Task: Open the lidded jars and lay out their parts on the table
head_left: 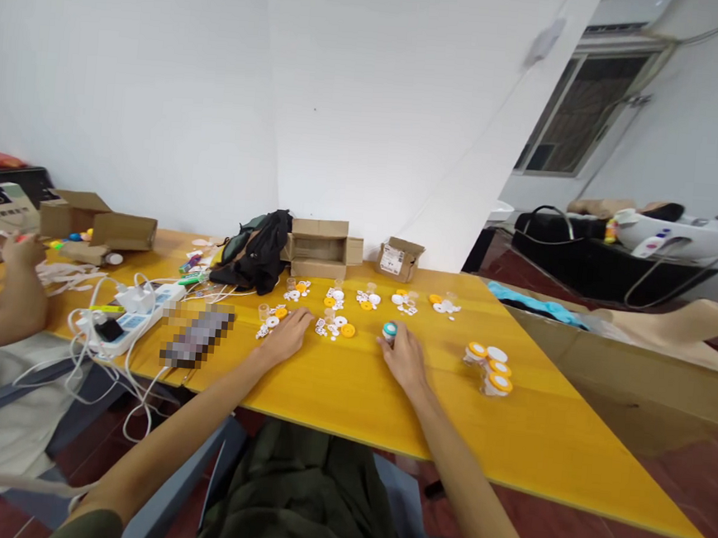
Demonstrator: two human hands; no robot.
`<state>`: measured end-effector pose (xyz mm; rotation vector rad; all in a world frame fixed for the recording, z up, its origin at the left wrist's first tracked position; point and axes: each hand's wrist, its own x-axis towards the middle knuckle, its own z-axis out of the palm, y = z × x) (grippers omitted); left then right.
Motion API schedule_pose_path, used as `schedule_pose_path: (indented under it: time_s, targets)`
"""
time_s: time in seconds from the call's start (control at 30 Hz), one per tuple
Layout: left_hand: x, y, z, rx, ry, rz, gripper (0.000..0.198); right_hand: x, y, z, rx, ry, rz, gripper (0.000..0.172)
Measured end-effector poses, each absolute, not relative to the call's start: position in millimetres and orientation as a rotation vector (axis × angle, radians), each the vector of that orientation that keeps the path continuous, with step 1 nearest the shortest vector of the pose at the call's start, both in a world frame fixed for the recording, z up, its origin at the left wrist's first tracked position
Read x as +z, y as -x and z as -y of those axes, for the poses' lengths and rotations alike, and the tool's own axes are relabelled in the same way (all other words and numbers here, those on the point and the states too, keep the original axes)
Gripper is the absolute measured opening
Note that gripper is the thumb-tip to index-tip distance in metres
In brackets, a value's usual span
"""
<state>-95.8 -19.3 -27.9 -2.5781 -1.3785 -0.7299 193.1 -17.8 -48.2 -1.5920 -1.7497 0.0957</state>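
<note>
On the wooden table, my right hand [406,360] is closed around a small jar with a teal lid [390,329]; its lower part is mostly hidden by the fingers. My left hand [286,338] lies palm down, its fingers stretched forward and apart, between two piles of small parts. Just right of it sit white dotted pieces [322,327], a white ring and an orange lid [347,330]. On its left are another orange lid [281,313], a white ring [273,322] and a clear cup [263,311].
Several similar piles with orange lids [435,299] form a row farther back. Orange-lidded jars [499,383] stand at the right. A power strip [137,318] with cables, a blurred-out phone [198,337], a black bag [254,252] and an open box [319,253] are around. Another person's arm [12,300] is far left.
</note>
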Motion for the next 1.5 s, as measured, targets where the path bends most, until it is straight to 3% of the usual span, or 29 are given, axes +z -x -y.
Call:
schedule_pose_path:
  time_s: [0.27,0.7,1.5]
  targets:
    - [-15,104,35,-0.647,2.115,1.531,0.022,-47,-192,19,0.121,1.599,1.75,0.022]
    - [-4,119,29,-0.573,2.267,1.447,0.031,-48,-192,18,0.108,1.587,1.77,0.02]
    - [5,142,13,-0.538,2.334,1.353,0.029,-44,-190,19,0.121,1.565,1.793,0.018]
